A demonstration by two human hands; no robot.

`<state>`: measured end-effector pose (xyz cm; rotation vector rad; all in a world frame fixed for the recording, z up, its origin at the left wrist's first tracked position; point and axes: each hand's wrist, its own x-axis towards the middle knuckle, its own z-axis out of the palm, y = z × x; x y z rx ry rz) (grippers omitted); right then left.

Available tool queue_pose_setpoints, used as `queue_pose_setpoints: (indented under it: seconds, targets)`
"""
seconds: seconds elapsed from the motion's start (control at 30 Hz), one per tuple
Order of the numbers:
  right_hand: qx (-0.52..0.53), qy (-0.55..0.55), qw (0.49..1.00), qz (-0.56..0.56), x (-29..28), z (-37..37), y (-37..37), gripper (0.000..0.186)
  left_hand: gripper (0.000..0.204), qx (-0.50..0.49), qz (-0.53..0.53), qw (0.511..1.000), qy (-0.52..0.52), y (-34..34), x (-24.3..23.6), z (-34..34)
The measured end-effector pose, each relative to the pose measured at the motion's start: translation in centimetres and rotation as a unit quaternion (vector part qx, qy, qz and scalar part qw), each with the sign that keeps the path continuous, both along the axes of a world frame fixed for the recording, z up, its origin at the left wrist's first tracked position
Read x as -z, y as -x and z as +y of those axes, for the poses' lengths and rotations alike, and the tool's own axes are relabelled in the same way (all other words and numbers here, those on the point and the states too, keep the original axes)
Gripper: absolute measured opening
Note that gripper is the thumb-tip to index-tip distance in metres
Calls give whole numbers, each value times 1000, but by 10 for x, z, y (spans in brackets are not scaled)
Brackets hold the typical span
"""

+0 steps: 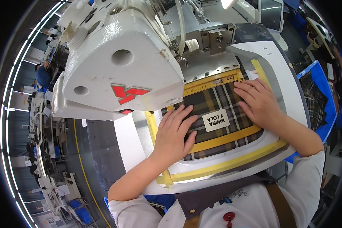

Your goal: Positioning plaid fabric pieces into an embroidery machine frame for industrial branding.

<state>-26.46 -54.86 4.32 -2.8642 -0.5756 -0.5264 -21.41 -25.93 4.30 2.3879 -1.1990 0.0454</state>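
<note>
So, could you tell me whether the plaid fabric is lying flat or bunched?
Flat: plaid fabric lies smooth inside the yellow frame.

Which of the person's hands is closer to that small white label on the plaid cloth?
Left, narrowly. The left hand lies flat on the plaid cloth, its fingers almost touching the white label. The right hand rests up and right, slightly farther away.

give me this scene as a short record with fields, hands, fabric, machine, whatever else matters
left hand: flat on plaid fabric, fingers spread
right hand: flat on the fabric's upper right part
label: white, on the fabric between the hands
frame: yellow, around the fabric
machine: white sewing head above and left of the fabric
bin: blue, at right, holds more plaid pieces
</note>
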Motion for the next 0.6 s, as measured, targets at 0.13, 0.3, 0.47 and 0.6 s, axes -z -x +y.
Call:
queue_pose_setpoints:
  seconds: [0.13,0.3,0.47,0.6]
  targets:
    - [-1,-8,1000,2,5,-1,0,35,38,-2,-2,1000,-8,1,0,0]
    - [-19,-10,1000,-7,16,-7,0,35,37,-12,-4,999,-33,2,6,-2]
    - [-41,-2,999,-25,24,-9,-4,36,36,-22,-2,999,-37,4,9,1]
    - [-52,2,998,-28,27,-5,-4,38,38,-20,15,999,-44,3,8,5]
